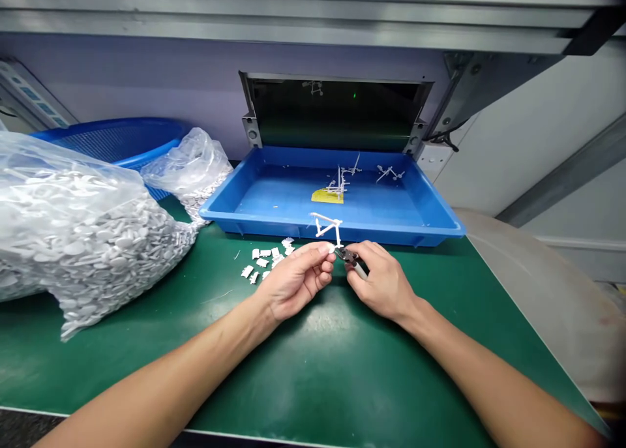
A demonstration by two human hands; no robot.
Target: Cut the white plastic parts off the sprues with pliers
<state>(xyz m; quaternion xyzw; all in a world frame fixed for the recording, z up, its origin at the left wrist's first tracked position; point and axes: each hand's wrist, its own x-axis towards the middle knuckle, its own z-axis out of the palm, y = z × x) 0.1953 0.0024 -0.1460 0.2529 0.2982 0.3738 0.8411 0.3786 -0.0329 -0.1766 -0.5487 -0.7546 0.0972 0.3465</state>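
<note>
My left hand (299, 280) pinches a small white plastic part at the lower end of a thin white branched frame (328, 226). My right hand (381, 280) is wrapped round small cutters (356, 263), whose dark jaws touch the frame close to my left fingertips. Several small white pieces (263, 263) lie on the green table (313, 370) just left of and behind my left hand. Past both hands stands a blue tray (274, 190) holding several thin white branched frames (337, 186) and a yellow patch (327, 196).
At the left, a large clear bag (107, 233) is full of small white parts. Behind it are a smaller bag (195, 167) and a blue basket (112, 138). A dark opening (337, 115) sits behind the tray, and a metal beam (293, 21) crosses above.
</note>
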